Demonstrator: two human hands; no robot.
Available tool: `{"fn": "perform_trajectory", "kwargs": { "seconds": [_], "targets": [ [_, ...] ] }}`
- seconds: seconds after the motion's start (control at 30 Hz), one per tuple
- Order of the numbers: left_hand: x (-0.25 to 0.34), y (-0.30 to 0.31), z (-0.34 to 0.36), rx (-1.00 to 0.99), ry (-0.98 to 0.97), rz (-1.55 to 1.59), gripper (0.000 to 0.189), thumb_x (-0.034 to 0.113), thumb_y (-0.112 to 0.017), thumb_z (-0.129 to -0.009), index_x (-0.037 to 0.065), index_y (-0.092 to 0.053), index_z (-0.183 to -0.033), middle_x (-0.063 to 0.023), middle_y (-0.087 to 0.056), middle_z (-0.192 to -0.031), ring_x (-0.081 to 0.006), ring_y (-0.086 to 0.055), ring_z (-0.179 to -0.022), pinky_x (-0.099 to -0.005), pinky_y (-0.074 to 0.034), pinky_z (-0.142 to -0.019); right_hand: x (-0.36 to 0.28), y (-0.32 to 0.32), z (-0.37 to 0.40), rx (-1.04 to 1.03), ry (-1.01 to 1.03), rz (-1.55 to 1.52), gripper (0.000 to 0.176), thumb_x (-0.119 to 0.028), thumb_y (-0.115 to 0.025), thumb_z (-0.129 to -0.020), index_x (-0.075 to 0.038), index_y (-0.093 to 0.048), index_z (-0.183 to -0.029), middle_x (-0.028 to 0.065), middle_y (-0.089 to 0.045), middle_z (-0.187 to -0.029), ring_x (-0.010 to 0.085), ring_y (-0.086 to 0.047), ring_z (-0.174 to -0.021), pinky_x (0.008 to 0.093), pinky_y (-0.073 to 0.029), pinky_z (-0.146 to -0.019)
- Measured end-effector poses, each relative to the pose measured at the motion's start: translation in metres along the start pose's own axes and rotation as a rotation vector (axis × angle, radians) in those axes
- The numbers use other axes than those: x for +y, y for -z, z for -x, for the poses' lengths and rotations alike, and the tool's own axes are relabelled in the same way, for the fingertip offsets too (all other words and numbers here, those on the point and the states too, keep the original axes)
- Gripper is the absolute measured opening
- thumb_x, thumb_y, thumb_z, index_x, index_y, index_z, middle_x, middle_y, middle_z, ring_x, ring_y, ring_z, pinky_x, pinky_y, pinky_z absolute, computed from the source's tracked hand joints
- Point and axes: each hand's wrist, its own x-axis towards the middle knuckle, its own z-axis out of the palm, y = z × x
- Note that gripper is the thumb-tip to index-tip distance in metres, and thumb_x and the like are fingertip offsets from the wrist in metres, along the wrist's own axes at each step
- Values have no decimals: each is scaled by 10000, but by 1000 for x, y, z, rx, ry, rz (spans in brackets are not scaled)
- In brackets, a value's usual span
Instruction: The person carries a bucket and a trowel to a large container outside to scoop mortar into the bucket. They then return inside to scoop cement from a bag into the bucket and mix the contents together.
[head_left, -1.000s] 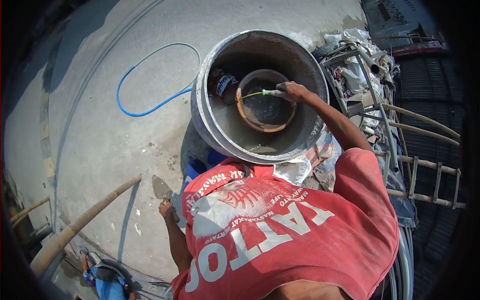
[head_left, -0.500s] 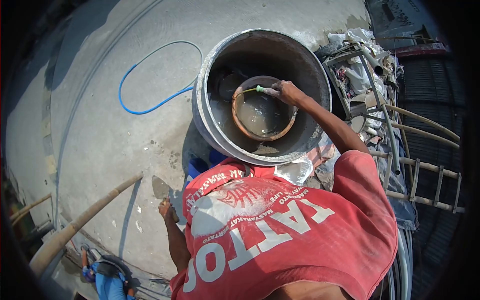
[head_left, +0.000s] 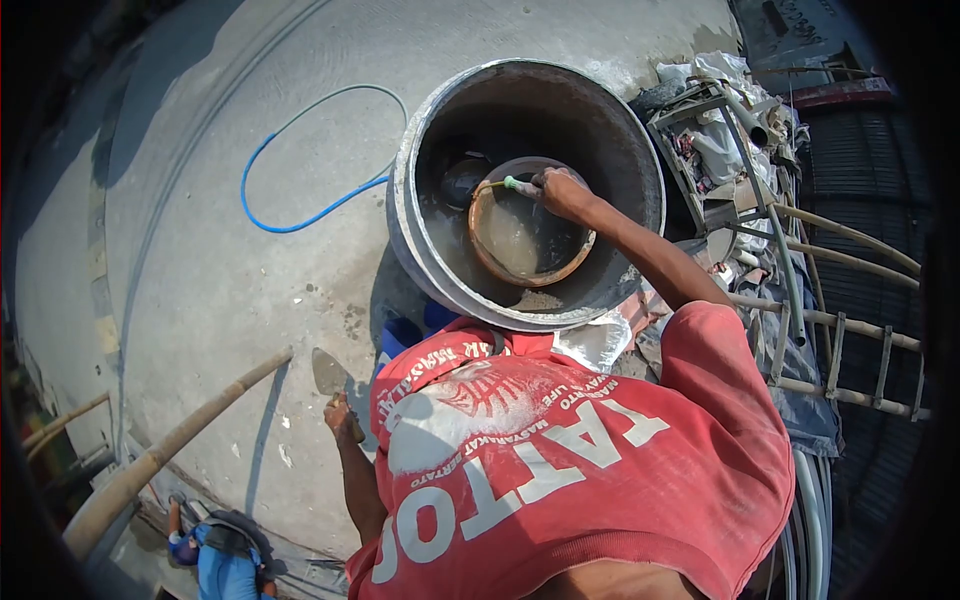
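Observation:
My right hand (head_left: 567, 194) is closed around the green-ended handle (head_left: 521, 187) of an orange-brown bucket (head_left: 484, 252). Cloudy water lies inside the bucket, which sits within a large, grey-crusted drum (head_left: 402, 190). A dark round object (head_left: 462, 182) rests beside the bucket in the drum. Down at my left side, my left hand (head_left: 343, 415) grips a trowel (head_left: 328, 372), its pointed metal blade facing forward above the concrete. The trowel's handle is mostly covered by my fingers.
A blue hose (head_left: 300, 222) loops over the concrete floor (head_left: 250, 320) to the drum. Scrap and a metal frame (head_left: 740, 150) crowd the right, near a bamboo ladder (head_left: 850, 325). A bamboo pole (head_left: 180, 450) slants at left. Another person (head_left: 220, 560) is at lower left.
My right hand and the bucket handle have shifted slightly, and the bucket sits a little farther right. The water's surface looks different. My left hand still holds the trowel.

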Motion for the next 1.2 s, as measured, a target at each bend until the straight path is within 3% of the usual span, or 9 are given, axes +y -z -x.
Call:
{"fn": "perform_trajectory", "kwargs": {
  "seconds": [0.17, 0.33, 0.4, 0.7, 0.83, 1.0, 1.07, 1.13, 1.2],
  "targets": [
    [5, -1, 7, -14, 5, 22, 315, 296, -604, -747, 10, -473, -731, -58, -493, -549, -147, -478, -396, -282, -398, -354, -35, -12, -1, -39, -6, 50, 188, -108, -447, -757, 15, -575, -818, 233, -571, -882, 378, -550, -852, 436, -439, -744],
    [19, 0, 37, -38, -64, 75, 320, 287, -625, -732, 5, -474, -740, -62, -491, -556, -147, -477, -406, -280, -406, -356, -48, -47, -23, -86, 61, 41, 225, -112, -448, -747, 47, -582, -832, 250, -573, -876, 380, -564, -838, 428, -459, -726],
    [-23, -6, 1, -11, 21, 74, 315, 283, -629, -729, 3, -486, -739, -66, -496, -562, -149, -477, -410, -284, -409, -359, -44, -67, -35, -87, 48, 6, 226, -118, -451, -744, 51, -589, -807, 250, -575, -867, 383, -568, -821, 432, -460, -721],
    [-32, -12, 7, -12, 34, 0, 310, 286, -640, -716, -1, -522, -732, -79, -536, -595, -158, -497, -436, -293, -415, -397, -68, -95, -52, -51, -60, -186, 369, -302, -494, -794, 54, -588, -814, 275, -555, -900, 388, -537, -896, 422, -442, -780],
    [-11, -6, 24, -12, 16, 7, 311, 290, -639, -716, 3, -522, -732, -75, -533, -593, -158, -499, -441, -289, -415, -392, -63, -125, -67, 29, -75, -247, 331, -254, -527, -754, 64, -595, -810, 277, -565, -835, 384, -563, -828, 420, -458, -729],
    [-12, -8, 11, -31, -5, 113, 325, 303, -638, -719, 2, -515, -739, -67, -519, -584, -148, -499, -446, -276, -418, -383, -60, -112, -70, -1, -158, -253, 337, -248, -512, -768, 80, -583, -803, 295, -553, -865, 390, -557, -851, 420, -453, -746],
    [-8, -6, 11, -37, -10, 108, 329, 305, -634, -723, 0, -511, -738, -68, -518, -583, -148, -499, -440, -277, -417, -379, -36, -108, -76, -34, -104, -207, 252, -181, -532, -710, 54, -604, -767, 259, -577, -804, 369, -573, -822, 410, -452, -735],
    [-6, -8, 6, -44, -20, 111, 333, 307, -630, -727, -2, -508, -736, -69, -517, -582, -148, -498, -435, -278, -417, -375, -23, -81, -63, -35, -52, -245, 403, -352, -520, -791, 40, -610, -763, 252, -575, -737, 339, -594, -758, 394, -448, -686],
    [-12, -10, -4, -55, -37, 112, 334, 306, -621, -735, -7, -503, -734, -71, -513, -573, -155, -496, -416, -284, -414, -366, -6, -62, -46, 10, 39, -319, 424, -387, -523, -797, 26, -614, -761, 217, -578, -678, 302, -600, -702, 364, -446, -669]
  ]
}}
